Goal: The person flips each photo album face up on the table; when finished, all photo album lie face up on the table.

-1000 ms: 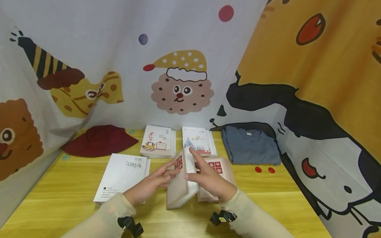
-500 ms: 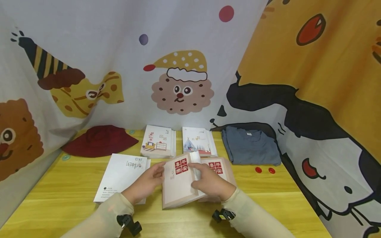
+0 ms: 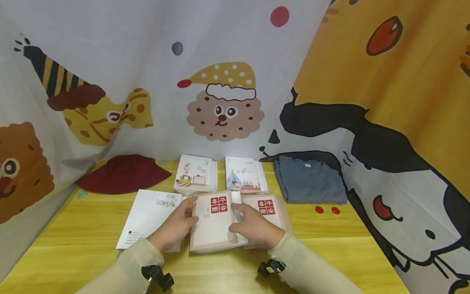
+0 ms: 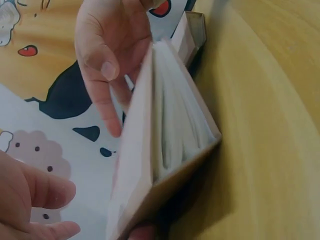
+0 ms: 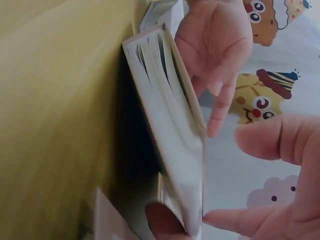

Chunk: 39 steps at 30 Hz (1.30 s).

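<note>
A thick photo album (image 3: pixel 213 230) with a pale pink cover and a red four-square print is tilted over the table, front face up. My left hand (image 3: pixel 172 226) holds its left edge, with a finger under it in the left wrist view. Along the opposite edge, my right hand (image 3: pixel 258 226) grips it, fingers partly hidden. Both thumbs stand off the cover in the wrist views. The album's pages (image 4: pixel 177 115) bulge apart slightly at its lower end. Just to the right lies a matching pink album (image 3: pixel 278 220), partly covered by my right hand.
A white album (image 3: pixel 147 220) lies at the left. Two more white albums, one with a yellow sofa print (image 3: pixel 194 175) and one with a tent print (image 3: pixel 244 175), lie behind. A maroon hat (image 3: pixel 123 174), folded grey-blue garment (image 3: pixel 308 179) and red discs (image 3: pixel 319 209) are on the yellow table (image 3: pixel 323 253).
The album has turned from standing nearly on edge to lying with its front cover up. It has shifted left, and both hands have moved left with it.
</note>
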{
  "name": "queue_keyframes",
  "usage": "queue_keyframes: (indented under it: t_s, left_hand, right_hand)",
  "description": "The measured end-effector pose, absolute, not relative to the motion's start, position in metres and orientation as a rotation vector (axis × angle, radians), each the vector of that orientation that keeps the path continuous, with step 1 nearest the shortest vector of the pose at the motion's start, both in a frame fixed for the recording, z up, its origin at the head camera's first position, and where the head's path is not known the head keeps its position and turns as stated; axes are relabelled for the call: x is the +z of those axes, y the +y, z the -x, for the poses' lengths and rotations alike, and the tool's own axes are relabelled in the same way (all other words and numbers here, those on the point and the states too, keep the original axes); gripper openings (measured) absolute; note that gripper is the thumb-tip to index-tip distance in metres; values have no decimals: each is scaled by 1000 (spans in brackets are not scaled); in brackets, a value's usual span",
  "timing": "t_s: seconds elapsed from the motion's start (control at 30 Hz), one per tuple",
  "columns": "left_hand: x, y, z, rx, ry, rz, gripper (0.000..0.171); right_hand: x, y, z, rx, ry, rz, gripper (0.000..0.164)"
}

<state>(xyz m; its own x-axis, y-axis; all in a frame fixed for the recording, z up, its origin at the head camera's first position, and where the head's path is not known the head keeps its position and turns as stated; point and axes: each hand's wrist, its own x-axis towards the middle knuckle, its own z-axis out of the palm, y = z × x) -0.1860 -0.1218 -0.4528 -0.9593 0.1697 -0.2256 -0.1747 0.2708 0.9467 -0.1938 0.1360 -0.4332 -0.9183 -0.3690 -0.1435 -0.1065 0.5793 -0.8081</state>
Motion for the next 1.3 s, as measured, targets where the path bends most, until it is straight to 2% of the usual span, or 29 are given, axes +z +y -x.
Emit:
queue_keyframes:
  t_s: [0.3, 0.63, 0.8, 1.1, 1.3]
  left_hand:
    - [-448, -126, 187, 1666, 2357, -5, 68]
    - [-436, -120, 179, 1599, 2521, -61, 67]
    - [-430, -109, 176, 1679, 2565, -114, 65]
    - [-447, -65, 177, 1860, 2339, -321, 61]
    - [-450, -36, 182, 1869, 2167, -332, 65]
  right_hand:
    - [-434, 132, 193, -1360, 2437, 288, 86]
    - [-424, 149, 192, -1556, 2403, 262, 70]
    - [-419, 170, 198, -1512, 2550, 229, 67]
    - [-414, 213, 203, -1365, 2676, 139, 77]
    - [-420, 237, 202, -1304, 2664, 98, 82]
